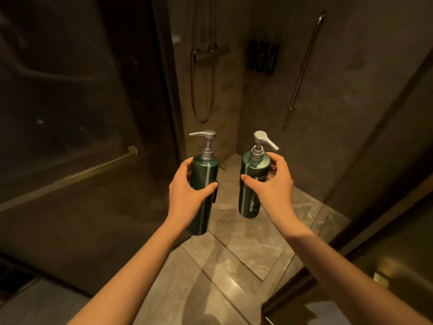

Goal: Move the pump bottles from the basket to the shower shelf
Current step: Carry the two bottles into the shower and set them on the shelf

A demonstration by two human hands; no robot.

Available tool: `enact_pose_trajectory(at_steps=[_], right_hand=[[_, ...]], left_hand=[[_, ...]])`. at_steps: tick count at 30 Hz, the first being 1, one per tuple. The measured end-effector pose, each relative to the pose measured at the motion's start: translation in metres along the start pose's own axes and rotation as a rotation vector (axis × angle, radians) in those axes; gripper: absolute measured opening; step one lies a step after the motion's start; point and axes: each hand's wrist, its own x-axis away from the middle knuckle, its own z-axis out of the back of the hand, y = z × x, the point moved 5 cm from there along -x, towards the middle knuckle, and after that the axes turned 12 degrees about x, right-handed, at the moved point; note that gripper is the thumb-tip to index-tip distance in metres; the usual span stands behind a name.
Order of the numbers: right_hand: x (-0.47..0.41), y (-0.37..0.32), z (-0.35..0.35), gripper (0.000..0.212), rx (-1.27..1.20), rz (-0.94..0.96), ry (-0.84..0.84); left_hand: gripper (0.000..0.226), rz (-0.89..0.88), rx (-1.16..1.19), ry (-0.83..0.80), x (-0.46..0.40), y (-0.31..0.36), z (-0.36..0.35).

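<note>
I hold two dark green pump bottles with silver pump heads out in front of me, at the shower's opening. My left hand (pixel 187 191) grips the left pump bottle (pixel 206 174) around its body; its nozzle points left. My right hand (pixel 273 184) grips the right pump bottle (pixel 251 177), which bears white lettering; its nozzle points right. Both bottles are upright, slightly tilted, above the marble floor. On the far wall hangs a dark shower shelf (pixel 262 56) holding three dark bottles. The basket is not in view.
A glass shower door with a brass bar handle (pixel 70 177) stands at the left. The shower hose and mixer valve (pixel 206 52) are on the back wall, a grab rail (pixel 307 59) on the right wall. The marble shower floor (pixel 246 242) lies below.
</note>
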Motion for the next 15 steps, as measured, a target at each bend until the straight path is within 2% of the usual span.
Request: enact_pose_trajectory(at_steps=[7, 15], right_hand=[[-0.114, 0.038, -0.072, 0.063, 0.020, -0.089, 0.084], [-0.271, 0.023, -0.125, 0.062, 0.002, -0.091, 0.172]], left_hand=[[0.074, 0.018, -0.009, -0.010, -0.134, -0.060, -0.032], [0.072, 0.016, 0.042, -0.101, -0.314, -0.087, -0.074]])
